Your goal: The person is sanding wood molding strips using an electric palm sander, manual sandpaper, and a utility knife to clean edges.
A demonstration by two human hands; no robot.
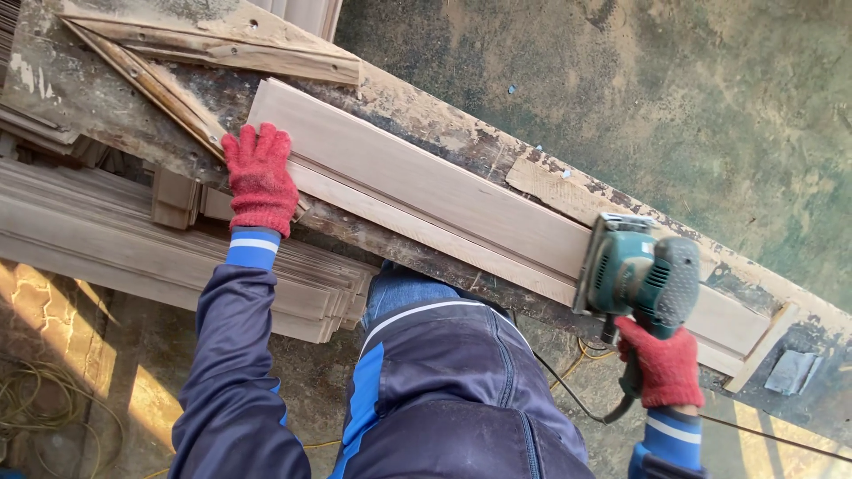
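The sanding is under way, by the look of it. The long pale wooden moulding board [426, 191] lies lengthwise on the worn, paint-flecked plank surface [444, 133], and the green electric sander [639, 275] sits flat near its right end. The right hand [666, 365] in a red knitted glove has its fingers [652, 341] wrapped tight round the sander's rear handle, the black cord [568, 390] trailing below. The left hand [260, 177], gloved the same, presses down with fingers flat and close together on the board's left end, pinning it against a rough wooden stop batten [146, 80]. I'd judge the next pass calls for steady, level pressure along the grain toward the left, with that holding hand kept firm. A stack of similar pale boards [177, 248] waits below the surface.
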